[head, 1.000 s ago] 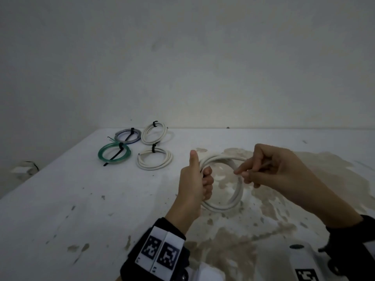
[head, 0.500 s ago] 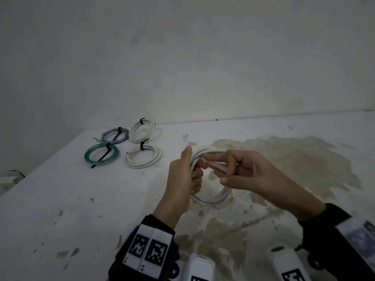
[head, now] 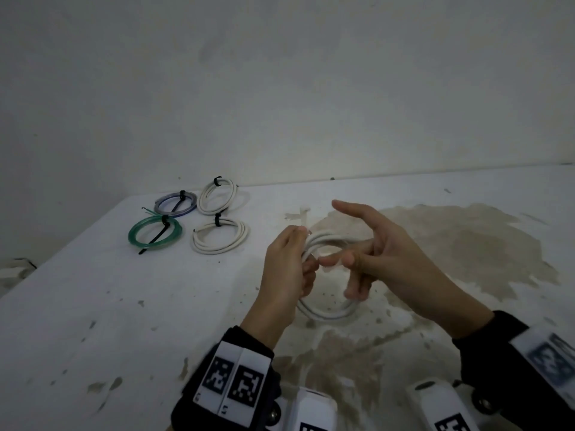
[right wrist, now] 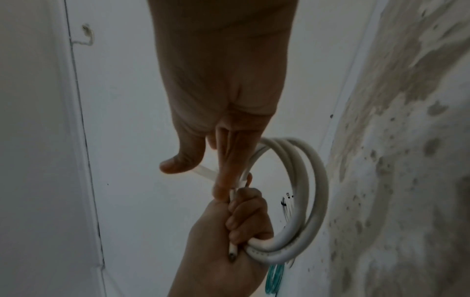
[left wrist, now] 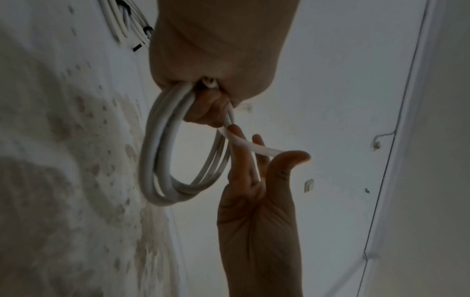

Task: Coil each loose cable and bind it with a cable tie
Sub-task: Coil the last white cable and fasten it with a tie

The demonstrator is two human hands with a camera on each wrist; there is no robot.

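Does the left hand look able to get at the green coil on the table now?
Probably not yet: the left hand is busy gripping the white cable, though nothing stands between it and the green coil.

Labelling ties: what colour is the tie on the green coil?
Black; the tie on the green coil shows best in the head view.
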